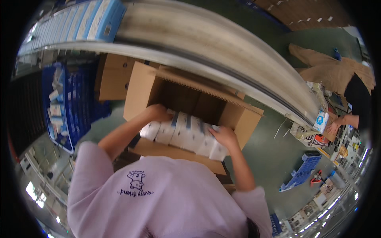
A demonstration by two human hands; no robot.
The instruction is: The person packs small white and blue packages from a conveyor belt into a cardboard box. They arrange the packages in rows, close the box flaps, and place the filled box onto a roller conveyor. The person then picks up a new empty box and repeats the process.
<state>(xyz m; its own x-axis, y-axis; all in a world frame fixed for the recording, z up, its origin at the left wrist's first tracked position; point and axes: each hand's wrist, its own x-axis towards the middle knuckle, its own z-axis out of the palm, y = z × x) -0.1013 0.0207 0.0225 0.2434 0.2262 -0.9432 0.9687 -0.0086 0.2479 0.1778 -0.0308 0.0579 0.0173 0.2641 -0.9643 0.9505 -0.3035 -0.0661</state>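
Observation:
A row of several white, plastic-wrapped packs (183,133), side by side, lies tilted over the near side of an open cardboard box (137,87). My left hand (159,113) is closed on the row's left end, fingers curled over the top. At the other end my right hand (225,137) grips the packs, thumb side toward them. The box's flaps stand spread, with the near flap (178,155) under the packs. Its dark inside shows beyond the row; the part beneath the packs is hidden.
A conveyor (190,31) crosses beyond the box, with a line of blue-and-white packs (99,22) at its left. A blue crate (75,107) of packs stands left. At right, a co-worker's hand (336,125) is near a pack, and a blue pallet (303,170) rests below.

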